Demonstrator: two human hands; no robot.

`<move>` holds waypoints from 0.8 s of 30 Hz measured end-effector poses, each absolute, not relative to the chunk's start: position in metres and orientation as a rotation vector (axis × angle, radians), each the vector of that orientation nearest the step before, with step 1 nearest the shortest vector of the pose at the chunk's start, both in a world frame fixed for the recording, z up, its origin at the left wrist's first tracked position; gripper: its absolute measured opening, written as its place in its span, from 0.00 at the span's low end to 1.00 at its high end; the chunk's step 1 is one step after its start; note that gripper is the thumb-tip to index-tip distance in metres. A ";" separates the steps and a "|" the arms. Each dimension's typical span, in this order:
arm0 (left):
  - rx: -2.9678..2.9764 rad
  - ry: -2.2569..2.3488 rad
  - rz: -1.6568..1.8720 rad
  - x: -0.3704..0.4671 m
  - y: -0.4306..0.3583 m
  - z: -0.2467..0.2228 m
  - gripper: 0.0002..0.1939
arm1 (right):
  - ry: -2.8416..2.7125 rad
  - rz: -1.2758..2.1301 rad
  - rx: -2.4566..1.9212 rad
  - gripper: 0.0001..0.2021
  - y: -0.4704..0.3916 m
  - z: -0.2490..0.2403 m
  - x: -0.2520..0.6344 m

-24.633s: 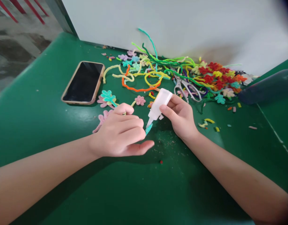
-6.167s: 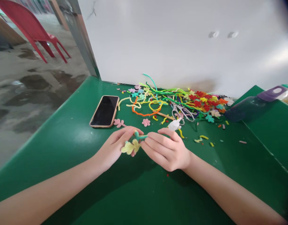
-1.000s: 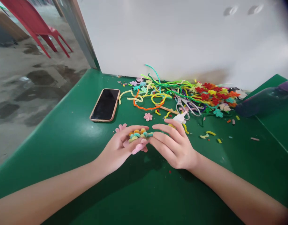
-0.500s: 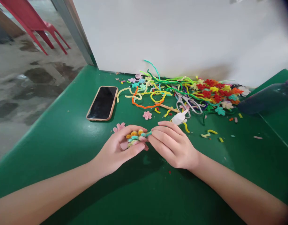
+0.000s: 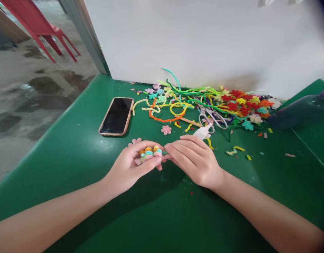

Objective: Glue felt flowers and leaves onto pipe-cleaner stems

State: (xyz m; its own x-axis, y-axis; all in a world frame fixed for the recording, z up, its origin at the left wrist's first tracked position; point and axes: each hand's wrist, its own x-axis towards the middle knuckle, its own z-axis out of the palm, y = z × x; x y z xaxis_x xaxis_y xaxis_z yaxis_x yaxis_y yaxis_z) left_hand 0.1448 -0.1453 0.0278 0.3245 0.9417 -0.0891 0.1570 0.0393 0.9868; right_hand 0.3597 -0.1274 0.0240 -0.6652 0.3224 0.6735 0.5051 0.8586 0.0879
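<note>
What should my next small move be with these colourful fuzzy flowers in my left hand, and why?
I'd probably pinch the narrow end gently with your right hand. Your left hand cradles the bundle of orange, turquoise and pink fuzzy flowers, its narrow end pokes out towards your right fingertips, and a light pinch might steady it.

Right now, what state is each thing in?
Tan-cased black phone: face up, screen dark.
Silver metal scissors: handles apart, blades partly covered.
White plastic nozzle bottle: tipped over, partly hidden.
Dark purple-topped bottle: tipped over, cut off.
Multicoloured fuzzy flower bundle: held, partly hidden.
Left bare hand: closed around bundle.
Right bare hand: closed on its stems.
</note>
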 end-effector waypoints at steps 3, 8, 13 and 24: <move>1.410 1.076 0.826 0.145 -0.143 0.028 0.09 | -2.363 -0.388 -0.597 0.09 -0.128 0.025 0.360; 1.366 1.084 0.875 0.143 -0.136 0.030 0.08 | -2.359 -0.380 -0.633 0.11 -0.127 0.026 0.360; 1.188 1.204 1.237 0.132 -0.114 0.024 0.10 | -2.222 -0.394 -0.711 0.18 -0.128 0.028 0.357; 1.198 1.215 1.520 0.120 -0.090 0.008 0.10 | -2.683 -0.145 -0.754 0.12 -0.112 0.033 0.309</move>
State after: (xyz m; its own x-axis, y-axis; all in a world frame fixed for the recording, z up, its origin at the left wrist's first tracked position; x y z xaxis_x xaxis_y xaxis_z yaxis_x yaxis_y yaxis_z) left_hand 0.1204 -0.0896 0.0082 -0.2003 0.9638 0.1758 -0.0409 -0.1875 0.9814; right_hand 0.3089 -0.1119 0.0329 -0.7978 0.4856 0.3573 0.5212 0.8534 0.0039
